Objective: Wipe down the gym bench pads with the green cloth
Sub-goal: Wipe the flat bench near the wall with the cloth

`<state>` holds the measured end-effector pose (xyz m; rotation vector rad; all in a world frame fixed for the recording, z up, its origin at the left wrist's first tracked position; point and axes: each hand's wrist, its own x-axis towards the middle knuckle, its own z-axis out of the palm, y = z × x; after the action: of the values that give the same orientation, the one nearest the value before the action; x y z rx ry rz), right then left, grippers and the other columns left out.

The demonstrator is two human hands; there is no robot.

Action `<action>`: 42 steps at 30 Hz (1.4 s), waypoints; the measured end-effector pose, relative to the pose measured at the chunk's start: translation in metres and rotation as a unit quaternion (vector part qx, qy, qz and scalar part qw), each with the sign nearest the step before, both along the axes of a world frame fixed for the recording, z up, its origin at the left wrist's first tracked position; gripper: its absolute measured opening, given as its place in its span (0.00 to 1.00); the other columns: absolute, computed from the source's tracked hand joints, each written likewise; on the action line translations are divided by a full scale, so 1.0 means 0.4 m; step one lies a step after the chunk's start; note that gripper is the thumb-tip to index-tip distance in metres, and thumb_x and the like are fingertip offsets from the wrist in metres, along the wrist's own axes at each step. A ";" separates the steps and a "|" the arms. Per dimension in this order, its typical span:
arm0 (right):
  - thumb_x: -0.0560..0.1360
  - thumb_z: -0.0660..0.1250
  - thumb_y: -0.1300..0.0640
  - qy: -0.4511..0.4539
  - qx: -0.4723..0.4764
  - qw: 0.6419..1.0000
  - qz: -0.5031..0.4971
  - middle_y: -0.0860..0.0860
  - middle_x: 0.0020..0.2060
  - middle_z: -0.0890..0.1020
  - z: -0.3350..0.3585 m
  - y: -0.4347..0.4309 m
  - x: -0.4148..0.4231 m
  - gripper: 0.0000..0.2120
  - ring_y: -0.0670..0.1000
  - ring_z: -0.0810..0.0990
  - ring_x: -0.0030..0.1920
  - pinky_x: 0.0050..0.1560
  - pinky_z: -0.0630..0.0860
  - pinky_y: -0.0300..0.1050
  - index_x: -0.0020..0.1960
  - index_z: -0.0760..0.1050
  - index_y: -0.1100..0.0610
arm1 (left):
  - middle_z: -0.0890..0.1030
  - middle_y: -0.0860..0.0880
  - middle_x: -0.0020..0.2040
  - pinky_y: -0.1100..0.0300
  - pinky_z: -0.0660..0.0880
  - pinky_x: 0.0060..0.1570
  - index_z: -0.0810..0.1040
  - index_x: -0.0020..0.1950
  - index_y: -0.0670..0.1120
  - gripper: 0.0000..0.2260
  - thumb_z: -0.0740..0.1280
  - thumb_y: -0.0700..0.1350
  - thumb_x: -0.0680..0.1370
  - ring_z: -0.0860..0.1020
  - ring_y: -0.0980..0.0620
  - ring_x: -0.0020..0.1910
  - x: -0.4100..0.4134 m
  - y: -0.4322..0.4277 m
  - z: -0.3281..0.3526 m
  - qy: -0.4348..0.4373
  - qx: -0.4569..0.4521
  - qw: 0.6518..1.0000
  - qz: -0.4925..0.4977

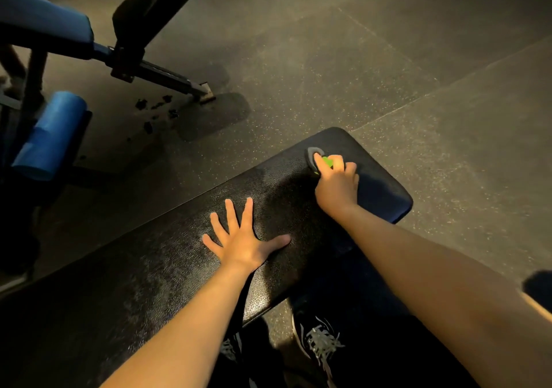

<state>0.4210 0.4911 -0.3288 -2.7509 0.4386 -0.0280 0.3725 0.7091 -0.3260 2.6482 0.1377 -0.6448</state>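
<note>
Right hand [336, 183] is bunched around the green cloth [324, 162] near the far end of the black bench pad [149, 268], left hand [239, 238] flat, fingers spread, bracing. I'd keep that brace, press evenly, use long overlapping strokes and catch the edges too.

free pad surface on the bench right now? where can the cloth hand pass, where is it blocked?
Bench pad: bare stretch left of the left hand, running to the near-left edge. A narrower bare strip lies between that flat hand and the right hand. Past the green cloth, only the rounded far end is left. Crowded: mid-pad, where both hands sit close together.
</note>
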 end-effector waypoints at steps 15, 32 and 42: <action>0.77 0.60 0.63 -0.002 -0.068 0.984 0.166 0.52 0.76 0.63 0.005 0.034 0.074 0.30 0.62 0.62 0.71 0.66 0.65 0.56 0.76 0.63 0.46 | 0.32 0.57 0.80 0.32 0.32 0.71 0.38 0.79 0.66 0.46 0.56 0.79 0.69 0.30 0.44 0.78 0.041 -0.039 -0.003 -0.002 0.013 0.995 0.097; 0.73 0.62 0.63 -0.007 -0.092 0.981 0.173 0.52 0.56 0.79 -0.005 0.029 0.276 0.17 0.56 0.72 0.60 0.59 0.67 0.51 0.58 0.78 0.50 | 0.21 0.53 0.75 0.26 0.30 0.67 0.30 0.75 0.68 0.56 0.65 0.80 0.62 0.23 0.40 0.74 0.134 -0.061 0.024 0.080 -0.008 0.988 0.129; 0.75 0.59 0.68 -0.032 0.119 0.942 0.313 0.57 0.66 0.76 -0.026 0.237 0.193 0.23 0.57 0.72 0.66 0.68 0.66 0.47 0.67 0.77 0.55 | 0.23 0.50 0.76 0.27 0.31 0.68 0.30 0.76 0.66 0.55 0.64 0.79 0.64 0.24 0.38 0.74 0.135 -0.065 0.015 0.072 0.016 0.991 0.115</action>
<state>0.4981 0.5857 -0.3390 -2.5141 -0.4339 0.0890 0.4266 0.6833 -0.3202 2.5616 0.4919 -0.7587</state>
